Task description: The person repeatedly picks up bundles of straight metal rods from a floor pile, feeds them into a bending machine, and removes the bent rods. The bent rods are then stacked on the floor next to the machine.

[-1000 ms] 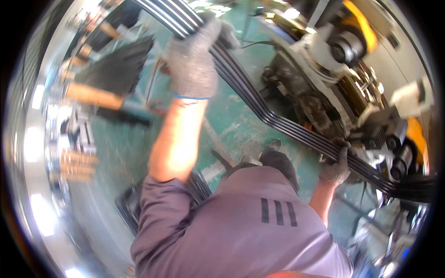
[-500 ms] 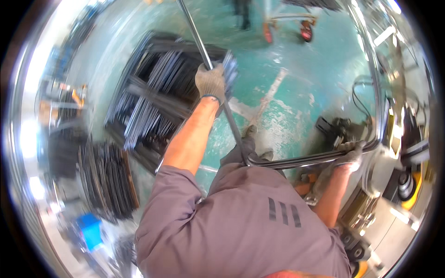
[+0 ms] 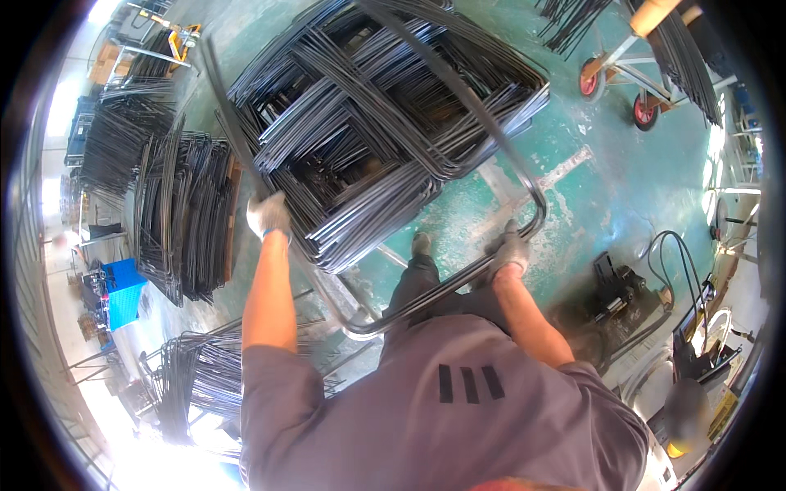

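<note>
Both my hands wear light knit gloves and hold a bundle of bent metal tube frames (image 3: 446, 285) with rounded corners, level in front of my waist. My left hand (image 3: 270, 214) is closed around the left side of the bundle. On the near side, close to the right corner, my right hand (image 3: 509, 250) grips the tubes. The long sides reach forward over a big pile of similar dark bent frames (image 3: 377, 106) on the floor. How many tubes I hold cannot be made out.
More stacked frames (image 3: 188, 217) stand at the left, near a blue crate (image 3: 123, 293). Another heap of bent tubes (image 3: 205, 372) lies at lower left. A wheeled cart (image 3: 610, 59) stands far right. Black machinery with hoses (image 3: 618, 290) sits at right on the green floor.
I have turned left toward the pile, which is now straight ahead. The held frames have swung from my right side to the front, and my left hand has moved to their left side.
</note>
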Demonstrator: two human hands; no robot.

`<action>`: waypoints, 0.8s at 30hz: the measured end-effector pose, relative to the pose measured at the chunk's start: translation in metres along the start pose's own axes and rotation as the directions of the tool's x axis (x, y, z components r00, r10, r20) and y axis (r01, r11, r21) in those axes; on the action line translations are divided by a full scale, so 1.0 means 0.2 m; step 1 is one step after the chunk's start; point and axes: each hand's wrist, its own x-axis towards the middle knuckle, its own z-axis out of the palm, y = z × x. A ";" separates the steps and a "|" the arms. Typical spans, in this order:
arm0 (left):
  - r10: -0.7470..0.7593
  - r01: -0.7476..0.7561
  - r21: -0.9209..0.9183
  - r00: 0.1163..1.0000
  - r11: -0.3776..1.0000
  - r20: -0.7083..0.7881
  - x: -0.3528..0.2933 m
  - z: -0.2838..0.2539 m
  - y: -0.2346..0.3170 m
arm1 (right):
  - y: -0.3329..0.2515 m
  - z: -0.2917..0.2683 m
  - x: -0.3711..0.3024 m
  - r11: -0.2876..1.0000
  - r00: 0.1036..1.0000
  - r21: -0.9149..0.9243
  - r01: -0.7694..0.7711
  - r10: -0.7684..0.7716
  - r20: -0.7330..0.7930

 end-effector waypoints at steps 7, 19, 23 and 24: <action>-0.143 0.219 0.300 0.956 0.929 -0.255 0.39 -0.44 -0.50 | 0.52 0.42 -0.12 0.964 0.994 -0.259 -0.052 0.075 0.076; -0.358 0.356 0.177 0.934 0.918 -0.023 0.90 -0.26 -1.24 | 0.91 0.78 0.06 0.912 0.991 -0.389 -0.127 0.134 -0.010; -0.324 0.167 0.552 0.925 0.817 0.199 0.71 -0.15 -1.35 | 1.14 0.68 0.36 0.679 0.997 -0.733 -0.043 -0.014 -0.072; -0.281 0.115 0.600 0.940 0.791 0.191 0.61 -0.12 -1.34 | 1.11 0.67 0.37 0.614 0.997 -0.786 -0.077 0.072 -0.042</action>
